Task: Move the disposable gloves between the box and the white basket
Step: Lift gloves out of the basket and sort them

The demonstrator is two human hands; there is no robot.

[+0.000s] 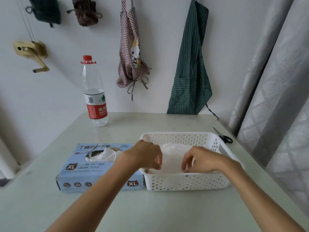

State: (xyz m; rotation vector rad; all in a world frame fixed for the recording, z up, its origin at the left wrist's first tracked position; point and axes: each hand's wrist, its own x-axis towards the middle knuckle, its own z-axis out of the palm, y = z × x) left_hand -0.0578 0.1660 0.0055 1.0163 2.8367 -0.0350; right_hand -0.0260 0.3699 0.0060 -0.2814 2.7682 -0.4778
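Reaching into the white basket [187,182], both hands are over the pile of white gloves [172,154] that lies inside it. The left hand [147,154] is above the left end of the basket, its fingers curled downward with the thumb and fingertips close to each other at the top of the pile; whether they really pinch a glove I cannot tell. The right hand [202,160] is at the near side of the pile, fingers also curled down and touching the white material. The blue box [93,169] stands just beside the basket on the left, touching it, and some gloves stick out from its opening on top. Both stand on a pale green table [150,211]. A water bottle [94,92] stands farther back, and scissors [223,136] lie behind the basket on the right.
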